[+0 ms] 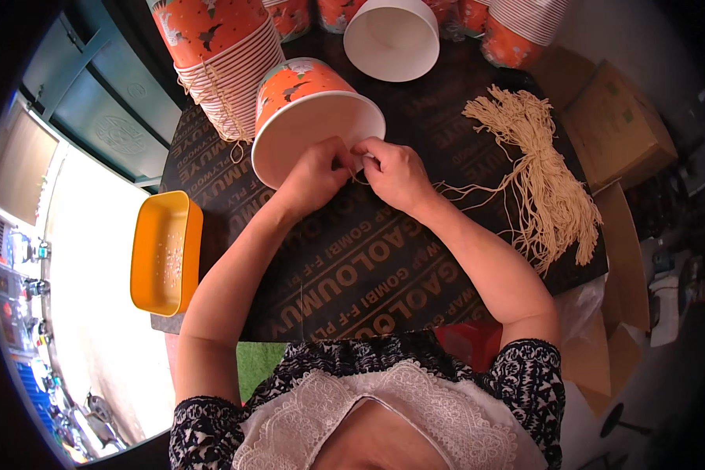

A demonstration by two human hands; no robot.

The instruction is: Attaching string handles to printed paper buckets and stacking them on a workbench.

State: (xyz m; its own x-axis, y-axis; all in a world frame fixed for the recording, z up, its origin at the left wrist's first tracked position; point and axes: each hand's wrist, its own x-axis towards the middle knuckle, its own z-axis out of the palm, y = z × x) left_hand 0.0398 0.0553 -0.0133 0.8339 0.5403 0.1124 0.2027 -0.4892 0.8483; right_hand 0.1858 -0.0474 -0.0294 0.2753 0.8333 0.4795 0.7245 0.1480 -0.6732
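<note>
An orange-and-white paper bucket (pixel 301 110) lies tilted on the dark board (pixel 368 258), its open white mouth toward me. My left hand (pixel 319 171) pinches the bucket's near rim. My right hand (pixel 398 174) meets it at the same spot, fingers closed on a thin beige string (pixel 454 188) that trails off to the right. A thick bundle of the same beige strings (pixel 544 176) lies on the board to the right of my right hand.
A tall stack of nested orange buckets (pixel 223 59) stands at the back left, another stack (pixel 521 27) at the back right, one white-mouthed bucket (pixel 392 37) between them. An orange plastic tub (pixel 164 252) sits off the board's left edge. Cardboard boxes (pixel 623 125) lie right.
</note>
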